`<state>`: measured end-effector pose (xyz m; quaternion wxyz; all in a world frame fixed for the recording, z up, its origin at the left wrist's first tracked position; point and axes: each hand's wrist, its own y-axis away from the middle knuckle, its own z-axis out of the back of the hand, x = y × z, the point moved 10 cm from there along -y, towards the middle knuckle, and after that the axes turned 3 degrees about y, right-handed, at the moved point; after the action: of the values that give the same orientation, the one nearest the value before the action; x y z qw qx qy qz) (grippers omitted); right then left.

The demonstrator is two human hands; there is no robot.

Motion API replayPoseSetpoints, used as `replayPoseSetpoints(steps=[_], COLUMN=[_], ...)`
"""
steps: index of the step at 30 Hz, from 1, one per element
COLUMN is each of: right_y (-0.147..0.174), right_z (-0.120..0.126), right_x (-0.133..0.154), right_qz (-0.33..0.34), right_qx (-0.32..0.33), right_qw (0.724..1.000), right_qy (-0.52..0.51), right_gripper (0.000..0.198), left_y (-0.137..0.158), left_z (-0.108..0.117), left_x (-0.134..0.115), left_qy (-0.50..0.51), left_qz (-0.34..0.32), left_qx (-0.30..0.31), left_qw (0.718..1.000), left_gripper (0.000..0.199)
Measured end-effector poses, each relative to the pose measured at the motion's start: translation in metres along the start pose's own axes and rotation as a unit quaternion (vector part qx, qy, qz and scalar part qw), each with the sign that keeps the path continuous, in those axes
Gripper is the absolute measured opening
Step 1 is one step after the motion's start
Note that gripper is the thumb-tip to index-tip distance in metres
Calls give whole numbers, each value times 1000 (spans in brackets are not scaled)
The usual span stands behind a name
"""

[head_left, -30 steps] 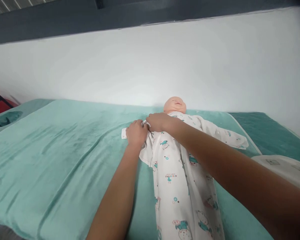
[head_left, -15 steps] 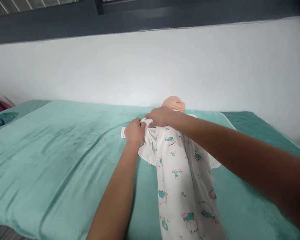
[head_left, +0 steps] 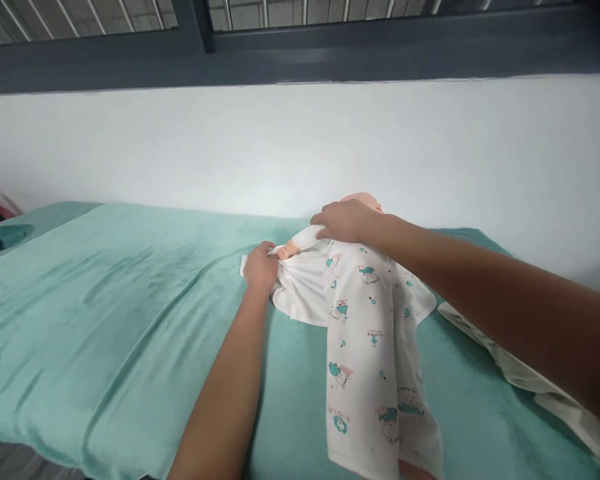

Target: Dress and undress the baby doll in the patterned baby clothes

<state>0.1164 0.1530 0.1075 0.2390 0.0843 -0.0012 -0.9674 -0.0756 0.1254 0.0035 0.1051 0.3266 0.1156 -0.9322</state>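
A baby doll [head_left: 363,199] lies on its back with its head by the wall, partly hidden by my right hand. It wears white printed clothing [head_left: 365,320] that covers its trunk and legs. The doll's small hand [head_left: 287,251] sticks out of a white sleeve [head_left: 306,238] on the left. My left hand [head_left: 261,265] pinches white cloth right beside that small hand. My right hand [head_left: 345,220] is closed over the upper part of the sleeve, near the doll's shoulder. A white cloth panel [head_left: 303,293] spreads beneath the arm.
Teal plush bedding [head_left: 145,313] covers the bed under the doll. A cream-coloured cloth [head_left: 510,367] lies to the right, partly behind my right forearm. Behind the bed rises a white wall [head_left: 230,147], with a dark window frame [head_left: 305,57] above it.
The doll's small hand now shows at the sleeve end. My right hand has moved right, up towards the doll's shoulder; my left has shifted slightly left. The view has tilted upward.
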Motion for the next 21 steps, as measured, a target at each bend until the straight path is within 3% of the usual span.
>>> replayPoseSetpoints(steps=[5, 9, 14, 18, 21], right_y=[4, -2, -18, -8, 22], right_z=[1, -9, -26, -24, -16], right_x=[9, 28, 44, 35, 6], right_qz=[24, 41, 49, 49, 16], right_qx=[-13, -7, 0, -24, -95], right_qw=[1000, 998, 997, 988, 964], right_qy=[-15, -42, -56, -146, -246], right_gripper=[32, 33, 35, 38, 37], left_y=[5, 10, 19, 16, 14], left_z=[2, 6, -6, -10, -7], left_x=[-8, -31, -57, -51, -46], left_qy=[-41, -118, -172, -193, -197], left_qz=[-45, -114, -215, -203, -181], left_qx=[-14, -53, -21, -11, -28], left_qw=[998, 985, 961, 960, 963], left_gripper=[47, 42, 41, 41, 39])
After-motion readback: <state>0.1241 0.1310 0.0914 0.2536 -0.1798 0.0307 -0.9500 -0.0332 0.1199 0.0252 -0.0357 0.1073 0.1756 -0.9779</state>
